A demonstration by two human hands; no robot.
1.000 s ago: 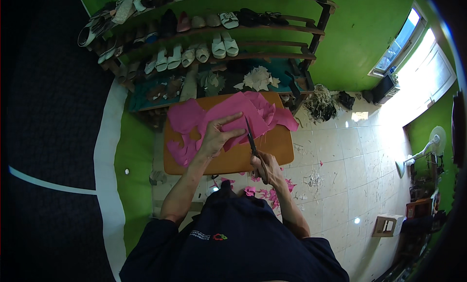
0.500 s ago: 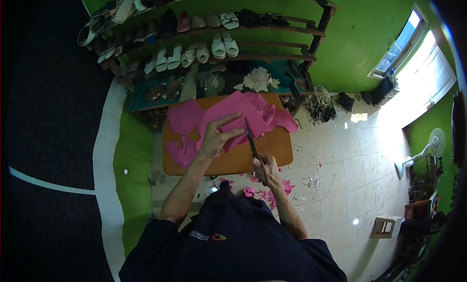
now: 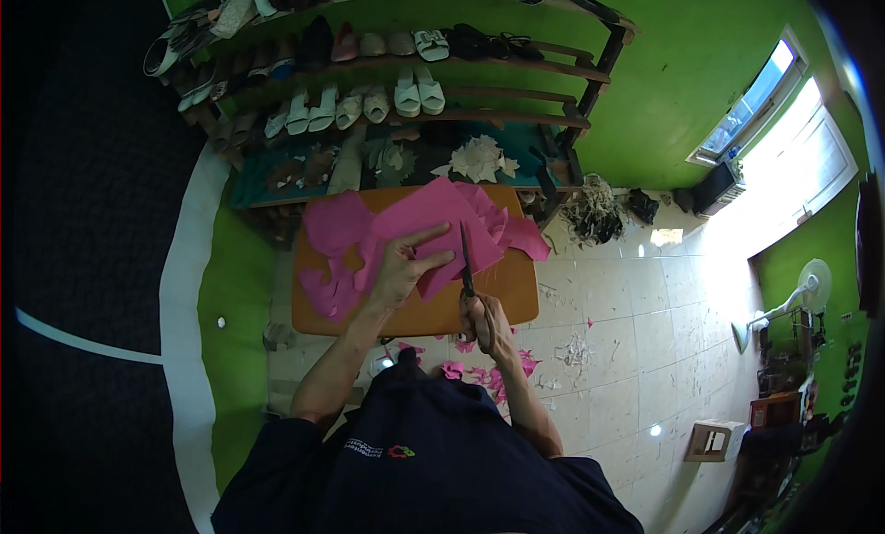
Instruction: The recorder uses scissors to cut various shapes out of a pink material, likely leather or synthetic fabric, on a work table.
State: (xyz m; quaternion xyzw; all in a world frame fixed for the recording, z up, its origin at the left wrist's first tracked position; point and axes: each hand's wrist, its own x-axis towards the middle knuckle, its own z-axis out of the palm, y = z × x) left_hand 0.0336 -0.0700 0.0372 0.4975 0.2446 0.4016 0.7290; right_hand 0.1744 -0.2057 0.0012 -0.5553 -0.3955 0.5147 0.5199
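A pink sheet [image 3: 423, 211], perhaps leather or fabric, is held over the small orange-brown table [image 3: 433, 322]. My left hand [image 3: 407, 265] grips its near side, with the thumb and forefinger stretched across the sheet toward the right. In my right hand [image 3: 486, 323] is a pair of scissors [image 3: 466, 263], the fingers wrapped round the handles. The dark blades point away from me and lie along the sheet's right part, close to my left fingertips. Cut pink pieces [image 3: 336, 222] lie on the table's left side, and more folded pink material [image 3: 525, 237] spreads at the right.
Beyond the table stands a wooden rack [image 3: 516, 64] with rows of sandals and shoes. Pale cut pieces [image 3: 481, 158] lie on its teal lower shelf. Pink scraps [image 3: 489, 375] litter the tiled floor near me. A white fan [image 3: 793, 299] stands at the right.
The whole view has shifted slightly left. The scissor blades have turned more upright against the sheet and look more closed. My left hand keeps its hold on the sheet.
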